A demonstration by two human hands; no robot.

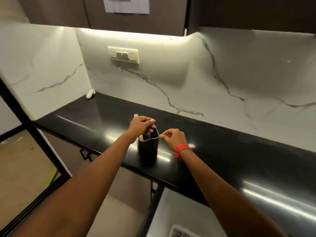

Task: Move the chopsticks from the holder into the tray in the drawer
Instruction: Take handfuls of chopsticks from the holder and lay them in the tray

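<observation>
Gripping the chopsticks (136,115) in my left hand (141,124), I have its fingers (150,120) closed round the bundle above the holder (148,147), while my right hand (172,136) pinches the holder's near-right rim between thumb and forefinger, narrow and tight on that thin edge. The holder is a dark, upright tub standing near the front edge of the black desk (222,151), well away from the back wall. The chopsticks run nearly upright, long axis tilted a little to the left and away from me; pale ends show above my knuckles and a pale length shows below my fist, entering the holder's mouth, though I cannot tell which end is the tip. My worry is the holder: it looks light, and if the sticks drag on its inside as they rise, it could lift or topple off the front edge unless my right pinch holds. The bundle could also splay and drop a stick. The tray (181,230) barely shows below the desk's front edge, so the carry down is partly blind.
</observation>
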